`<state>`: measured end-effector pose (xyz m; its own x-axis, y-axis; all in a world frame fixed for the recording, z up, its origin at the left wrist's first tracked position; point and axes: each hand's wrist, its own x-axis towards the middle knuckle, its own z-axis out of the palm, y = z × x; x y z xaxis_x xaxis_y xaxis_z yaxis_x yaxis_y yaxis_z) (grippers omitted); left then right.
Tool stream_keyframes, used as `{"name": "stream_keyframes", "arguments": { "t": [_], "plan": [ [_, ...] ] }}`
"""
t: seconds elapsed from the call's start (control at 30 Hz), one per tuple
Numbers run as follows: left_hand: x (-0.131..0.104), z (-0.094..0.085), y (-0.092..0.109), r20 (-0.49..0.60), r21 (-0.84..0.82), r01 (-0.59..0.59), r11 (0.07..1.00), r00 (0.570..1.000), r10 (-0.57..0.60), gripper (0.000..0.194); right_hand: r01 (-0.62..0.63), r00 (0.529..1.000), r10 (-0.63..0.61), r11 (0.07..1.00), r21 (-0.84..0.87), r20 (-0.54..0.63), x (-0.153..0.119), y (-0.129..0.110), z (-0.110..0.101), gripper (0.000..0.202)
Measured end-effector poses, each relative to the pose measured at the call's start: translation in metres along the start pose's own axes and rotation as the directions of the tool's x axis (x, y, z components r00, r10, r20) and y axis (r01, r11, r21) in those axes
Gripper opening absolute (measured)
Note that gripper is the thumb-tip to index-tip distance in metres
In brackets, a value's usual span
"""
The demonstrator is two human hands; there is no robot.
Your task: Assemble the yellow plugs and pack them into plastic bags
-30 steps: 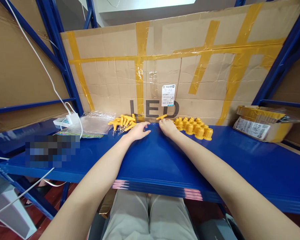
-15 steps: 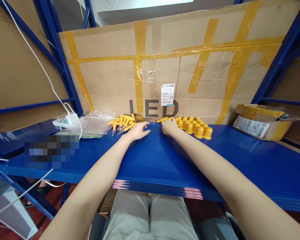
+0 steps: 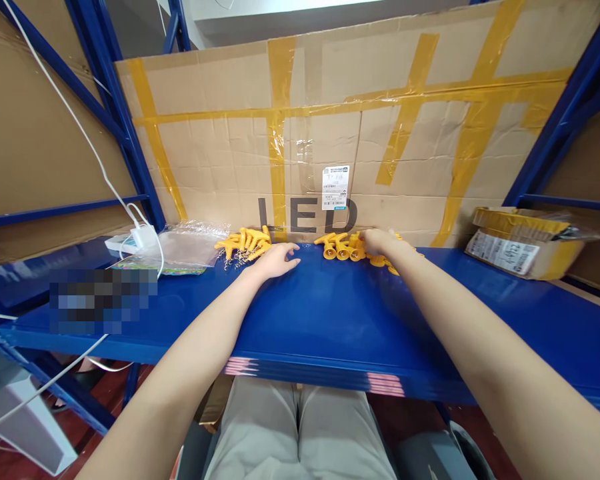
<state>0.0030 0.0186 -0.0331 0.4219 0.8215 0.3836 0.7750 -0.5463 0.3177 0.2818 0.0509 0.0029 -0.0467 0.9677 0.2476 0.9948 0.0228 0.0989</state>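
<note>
Several yellow T-shaped handle pieces (image 3: pixel 253 238) lie in a pile on the blue shelf (image 3: pixel 310 313), with small metal spiral screws (image 3: pixel 237 260) beside them. My left hand (image 3: pixel 277 260) rests on the shelf just right of that pile, fingers apart and holding nothing. Farther right stand yellow cup-shaped pieces; a few at the left of the group, such as one yellow piece (image 3: pixel 329 251), show round open ends toward me. My right hand (image 3: pixel 379 241) is over the cup group and hides part of it. Its fingertips are hidden, so its grip cannot be made out.
A tall taped cardboard sheet (image 3: pixel 220 160) stands behind the shelf. An open cardboard box (image 3: pixel 523 247) sits at the right. On the left are a clear plastic bag (image 3: pixel 190 247), a white power adapter (image 3: pixel 145 237) with cables and a blurred dark object (image 3: pixel 100 297).
My right hand has moved right, from the left end of the cup group to its middle. Yellow pieces at the left end are now uncovered. My left hand has stayed in place.
</note>
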Motion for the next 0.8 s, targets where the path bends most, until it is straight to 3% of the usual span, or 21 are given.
{"name": "stream_keyframes", "arguments": {
  "t": [0.1, 0.23, 0.4, 0.57, 0.67, 0.8],
  "plan": [
    [0.0, 0.0, 0.0, -0.002, 0.009, 0.0, 1.0, 1.0, 0.0, 0.041, -0.015, 0.992, 0.021, 0.999, -0.052, 0.125, -0.003, 0.002, 0.0, 0.032],
    [0.001, 0.001, -0.002, 0.001, 0.01, -0.005, 1.0, 1.0, 0.005, 0.04, -0.01, 0.993, 0.019, 0.997, -0.079, 0.115, -0.004, 0.0, -0.005, 0.024],
    [0.004, 0.001, -0.007, -0.049, 0.078, 0.0, 0.997, 0.999, 0.004, 0.031, -0.048, 0.999, 0.048, 0.996, -0.076, 0.0, -0.006, -0.001, -0.019, 0.024],
    [0.006, -0.005, -0.018, -0.249, 0.241, 0.181, 0.953, 0.961, -0.119, 0.028, -0.048, 0.99, 0.046, 0.999, -0.013, -0.133, -0.017, -0.014, -0.044, 0.027],
    [0.007, -0.007, -0.028, -0.309, 0.267, 0.253, 0.93, 0.936, -0.166, 0.026, -0.02, 0.996, 0.026, 0.997, 0.069, -0.082, -0.027, -0.026, -0.05, 0.025],
    [0.008, -0.004, -0.04, -0.233, 0.236, 0.286, 0.929, 0.945, -0.232, 0.024, 0.092, 0.994, -0.098, 0.986, 0.142, 0.038, -0.039, -0.036, -0.036, 0.023]
  ]
}}
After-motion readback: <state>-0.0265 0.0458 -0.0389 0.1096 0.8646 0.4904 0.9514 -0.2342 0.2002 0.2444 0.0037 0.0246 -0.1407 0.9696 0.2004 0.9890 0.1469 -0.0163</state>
